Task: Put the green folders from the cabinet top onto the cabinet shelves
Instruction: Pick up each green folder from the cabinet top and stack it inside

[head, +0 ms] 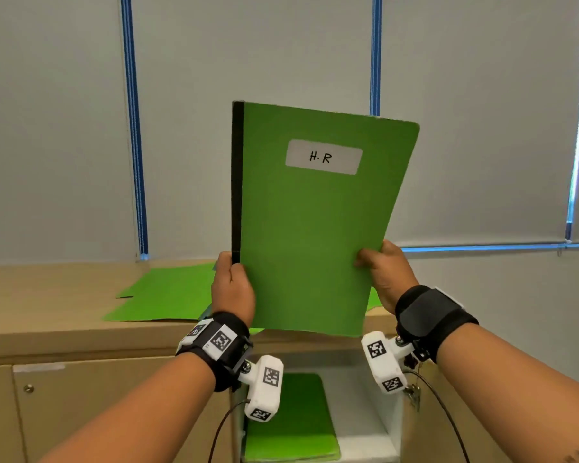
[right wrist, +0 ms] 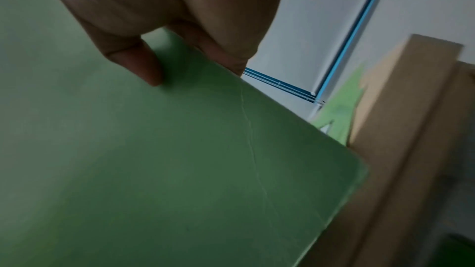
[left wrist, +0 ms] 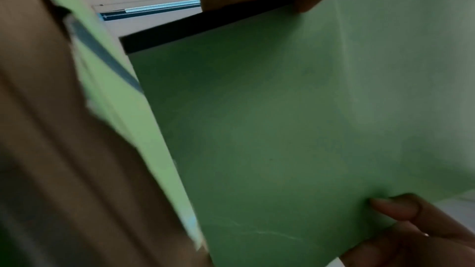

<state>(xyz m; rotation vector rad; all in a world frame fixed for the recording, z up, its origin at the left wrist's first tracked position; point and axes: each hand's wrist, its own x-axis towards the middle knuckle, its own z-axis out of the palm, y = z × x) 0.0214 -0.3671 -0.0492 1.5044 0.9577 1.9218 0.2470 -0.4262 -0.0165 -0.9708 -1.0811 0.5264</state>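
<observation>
A green folder (head: pixel 308 235) with a black spine and a white label reading "H.R" stands upright in the air before me. My left hand (head: pixel 231 285) grips its lower spine edge. My right hand (head: pixel 385 272) grips its lower right edge, thumb on the front. The left wrist view shows the folder's back (left wrist: pixel 295 119) with the black spine; the right wrist view shows the back (right wrist: pixel 167 159) with fingers (right wrist: pixel 138 64) pressed on it. More green folders (head: pixel 161 295) lie flat on the wooden cabinet top (head: pixel 41 295). Another green folder (head: pixel 298 419) lies on the shelf below.
A closed cabinet door with a small knob (head: pixel 29 388) is at lower left. The open white compartment (head: pixel 365 422) sits under the held folder, with keys (head: pixel 413 394) hanging at its right edge. Grey roller blinds (head: pixel 64 128) with blue edges cover the windows behind.
</observation>
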